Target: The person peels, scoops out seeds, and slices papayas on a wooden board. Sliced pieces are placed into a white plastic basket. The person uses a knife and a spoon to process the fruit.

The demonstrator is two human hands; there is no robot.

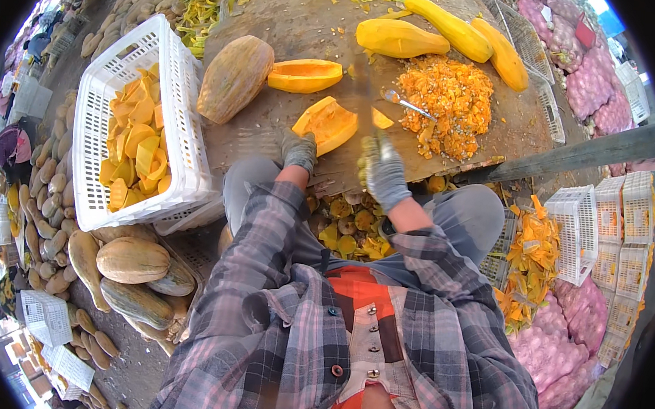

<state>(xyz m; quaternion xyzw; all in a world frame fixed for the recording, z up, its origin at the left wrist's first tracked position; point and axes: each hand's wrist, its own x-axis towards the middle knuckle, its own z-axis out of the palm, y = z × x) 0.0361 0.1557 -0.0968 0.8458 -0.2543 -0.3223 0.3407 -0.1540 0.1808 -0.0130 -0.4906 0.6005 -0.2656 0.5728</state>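
My gloved left hand [299, 150] holds the near end of a hollowed, peeled pumpkin half [326, 126] on the wooden board [241, 141]. In my gloved right hand [384, 171] is a knife [364, 96], its blade blurred and upright in view beside the half's right end. A cut-off pumpkin piece [382, 119] lies just right of the blade. Farther back rests another hollowed half [305, 76], touching a whole unpeeled pumpkin [236, 78]. A metal spoon [414, 105] leans on a heap of pulp and seeds [451, 99]. Several peeled pumpkins [402, 39] lie behind that heap.
At left, a white plastic crate [87, 182] holds cut pumpkin pieces [138, 140]. Unpeeled pumpkins [133, 260] are piled below it. Pumpkin scraps [354, 229] lie between my knees. A wooden beam [581, 154], peelings [531, 264] and pink mesh sacks [557, 346] are at right.
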